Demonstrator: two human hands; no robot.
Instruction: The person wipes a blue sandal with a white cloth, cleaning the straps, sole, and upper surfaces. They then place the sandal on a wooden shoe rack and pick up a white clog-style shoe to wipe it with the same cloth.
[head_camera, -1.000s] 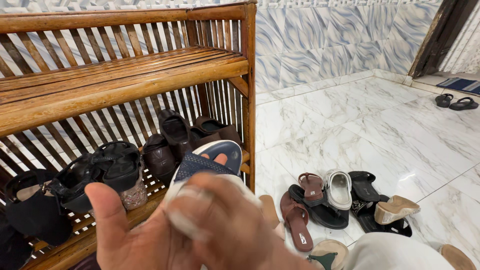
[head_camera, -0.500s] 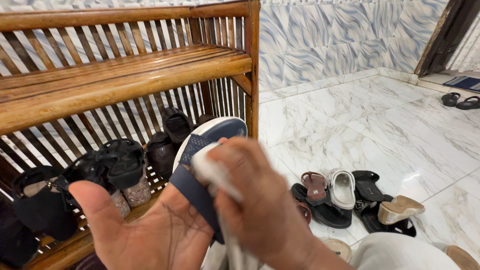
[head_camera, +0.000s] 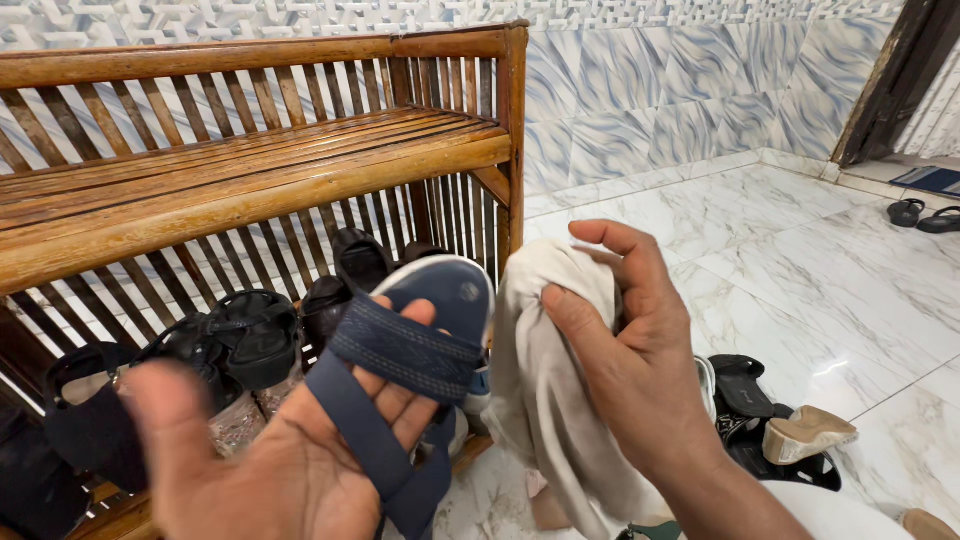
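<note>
My left hand (head_camera: 270, 455) lies palm up at the lower left and holds a navy blue strapped sandal (head_camera: 415, 350), its straps across my fingers and its sole facing up. To its right, my right hand (head_camera: 640, 350) grips a bunched off-white cloth (head_camera: 545, 380) that hangs down beside the sandal's edge. Both hands are in front of the wooden slatted shoe rack (head_camera: 300, 180).
Black and dark brown sandals (head_camera: 250, 335) sit on the rack's lower shelf. More sandals and a beige heeled shoe (head_camera: 805, 430) lie on the white marble floor at the right. A pair of dark slippers (head_camera: 920, 213) rests by a doorway at the far right.
My right hand has pulled the cloth off the sandal and moved to the right, uncovering the blue straps. The left hand has kept the sandal and turned it more open to view.
</note>
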